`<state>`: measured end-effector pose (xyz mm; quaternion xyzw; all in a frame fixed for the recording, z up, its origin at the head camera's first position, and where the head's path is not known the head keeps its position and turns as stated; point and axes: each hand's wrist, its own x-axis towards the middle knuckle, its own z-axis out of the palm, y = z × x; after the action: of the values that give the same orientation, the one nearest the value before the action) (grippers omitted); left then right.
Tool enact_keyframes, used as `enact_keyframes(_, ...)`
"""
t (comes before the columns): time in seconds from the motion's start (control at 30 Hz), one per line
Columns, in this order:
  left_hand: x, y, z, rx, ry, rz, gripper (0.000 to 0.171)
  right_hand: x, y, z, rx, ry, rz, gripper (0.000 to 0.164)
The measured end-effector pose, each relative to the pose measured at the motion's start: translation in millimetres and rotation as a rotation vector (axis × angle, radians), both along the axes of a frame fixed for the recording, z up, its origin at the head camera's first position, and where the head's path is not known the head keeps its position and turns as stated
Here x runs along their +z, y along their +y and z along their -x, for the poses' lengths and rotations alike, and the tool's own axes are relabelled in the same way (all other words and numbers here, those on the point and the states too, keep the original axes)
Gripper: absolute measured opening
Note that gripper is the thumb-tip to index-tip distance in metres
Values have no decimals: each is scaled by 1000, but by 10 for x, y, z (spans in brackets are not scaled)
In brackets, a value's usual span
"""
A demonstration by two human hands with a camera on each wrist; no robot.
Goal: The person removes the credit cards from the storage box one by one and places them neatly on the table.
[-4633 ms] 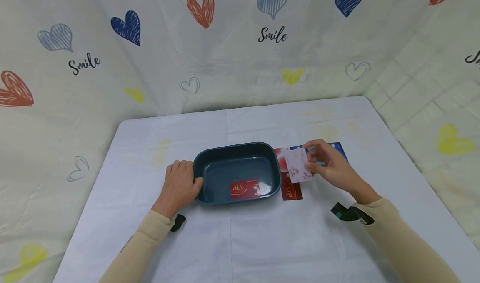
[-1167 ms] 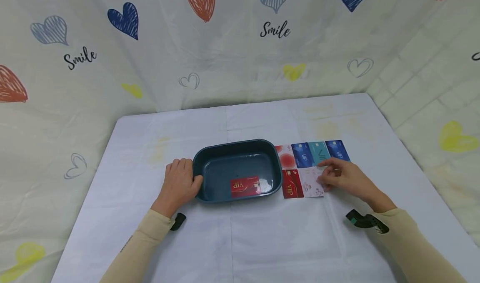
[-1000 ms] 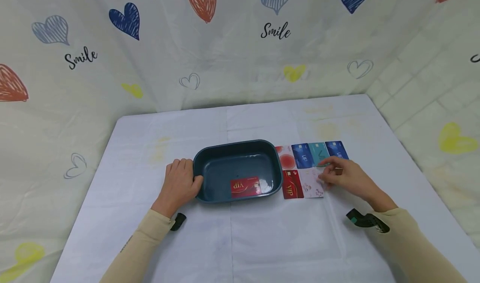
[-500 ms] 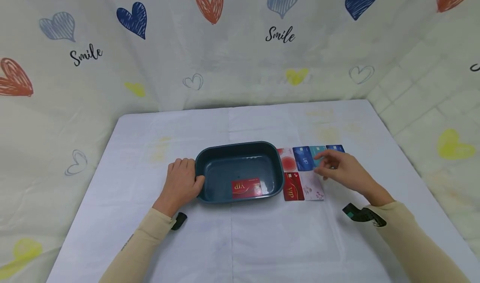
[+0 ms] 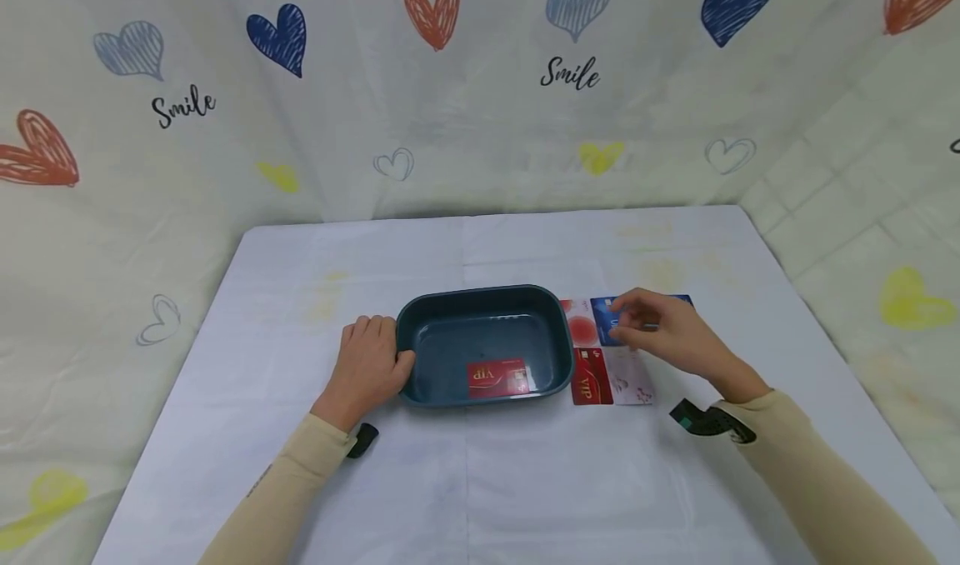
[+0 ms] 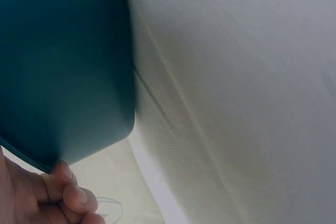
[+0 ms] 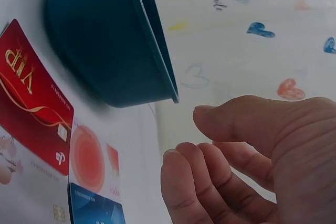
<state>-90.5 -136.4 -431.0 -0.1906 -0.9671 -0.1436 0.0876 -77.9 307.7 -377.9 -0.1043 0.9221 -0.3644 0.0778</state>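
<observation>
My left hand point(image 5: 367, 367) grips the left rim of a dark teal plastic basin point(image 5: 442, 298), thumb over the inside edge. Inside the basin lies a red VIP card point(image 5: 497, 378). Right of it, cards lie on the table: a second red VIP card point(image 5: 592, 377), a white floral card point(image 5: 632, 384), a white card with a red circle point(image 5: 580, 325) and a blue card point(image 5: 602, 315). My right hand point(image 5: 670, 336) hovers over them with fingers bent loosely. In the right wrist view nothing shows between thumb and fingers. It hides the teal card and most of another blue card point(image 5: 684, 298).
A white cloth point(image 5: 360, 498) covers the table, its back edge running along a curtain point(image 5: 480, 132) printed with hearts and "Smile". The basin's right wall stands right against the cards.
My right hand has put the white floral card down beside the red one, let go and lifted, lately shifting slightly left. The left hand has kept its grip on the basin.
</observation>
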Motion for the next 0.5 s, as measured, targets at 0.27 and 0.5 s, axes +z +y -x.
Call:
enact_keyframes(0.27,-35,-11,10,3,4,-2,14,53,-154,80,45,21,51,27)
enact_keyframes(0.5,-11,-9,17,8,-12,0,15,103,-291,148,66,71,32,25)
